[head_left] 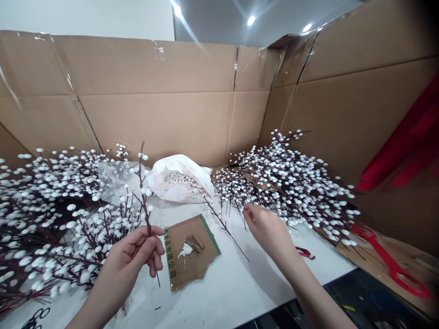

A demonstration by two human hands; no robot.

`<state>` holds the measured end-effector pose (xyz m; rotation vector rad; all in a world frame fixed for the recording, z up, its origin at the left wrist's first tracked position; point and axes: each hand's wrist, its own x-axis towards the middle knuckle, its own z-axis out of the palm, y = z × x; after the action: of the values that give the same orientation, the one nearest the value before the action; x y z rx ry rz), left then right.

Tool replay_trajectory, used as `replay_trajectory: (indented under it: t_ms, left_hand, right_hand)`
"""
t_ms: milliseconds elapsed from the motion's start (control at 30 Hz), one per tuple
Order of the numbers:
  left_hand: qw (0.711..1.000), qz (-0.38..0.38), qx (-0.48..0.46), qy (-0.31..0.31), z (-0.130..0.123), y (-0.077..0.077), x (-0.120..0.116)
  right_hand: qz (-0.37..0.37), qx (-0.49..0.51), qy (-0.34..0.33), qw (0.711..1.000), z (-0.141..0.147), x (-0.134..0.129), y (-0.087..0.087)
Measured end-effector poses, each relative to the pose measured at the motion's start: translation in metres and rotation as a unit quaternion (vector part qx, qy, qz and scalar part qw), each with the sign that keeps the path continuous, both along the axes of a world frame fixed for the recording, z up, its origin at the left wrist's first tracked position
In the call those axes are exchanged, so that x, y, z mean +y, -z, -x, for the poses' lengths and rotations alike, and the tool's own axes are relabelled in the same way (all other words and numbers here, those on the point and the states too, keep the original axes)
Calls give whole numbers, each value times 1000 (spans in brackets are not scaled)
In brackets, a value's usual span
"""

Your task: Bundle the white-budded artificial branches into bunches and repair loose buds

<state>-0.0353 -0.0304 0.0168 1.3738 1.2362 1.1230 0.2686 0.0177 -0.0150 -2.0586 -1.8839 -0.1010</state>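
Upright in my left hand (137,251) is a dark twig (143,196) with a few white berries, its stem pinched between thumb and fingers. My right hand (267,228) is closed near the edge of the right-hand pile of white-berry branches (291,178); whatever its fingertips hold is too small to make out. Between the hands, a bare-looking twig (224,225) lies on the white table (236,283). A cardboard piece (181,269) with a white smear and a small brown scrap (195,243) lies beside my left hand. Behind it sits a white bag (181,167) of loose white berries (181,179).
More berry branches (85,228) fill the left side, with clear plastic (116,180) behind them. Black scissors (36,320) are at the lower left. Red-handled things (387,260) lie at the right. Tall cardboard walls (154,109) stand behind; red cloth (404,141) hangs at right.
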Motion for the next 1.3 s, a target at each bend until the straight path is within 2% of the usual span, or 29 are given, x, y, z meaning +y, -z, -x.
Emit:
replay_trajectory:
  t_ms: [133,267,367,467,567,633,767,900,1067,1200,1300]
  left_hand:
    - [1000,-20,9,-7,4,6,9]
    - [1000,2,-1,-7,4,16,14]
    - [1000,10,-4,-16,6,21,15]
    - [1000,5,-3,-14,9,27,14]
    - [1000,8,-11,-23,12,33,14]
    - [1000,12,-12,-25,13,36,14]
    - [1000,29,-10,-5,13,38,14]
    - [999,46,-16,4,11,36,11]
    - [998,51,-14,22,10,25,7]
    - [999,43,-17,19,8,10,7]
    - [999,27,-18,4,5,2,8]
  right_hand:
    - [7,-39,82,996,-22,5,16]
    - [-2,-58,78,995,-27,8,34]
    - [-49,-42,72,995,-24,10,35]
    - [-90,14,73,993,-21,9,35]
    - [-90,70,44,993,-17,8,38]
    - [-83,78,3,994,-13,10,41]
    - [-65,32,-89,993,-3,23,46]
    - [-27,10,-132,991,7,35,47]
    - [5,9,-148,989,9,33,34]
    - [-33,52,-136,989,9,39,2]
    - [-63,87,-197,975,19,54,-25]
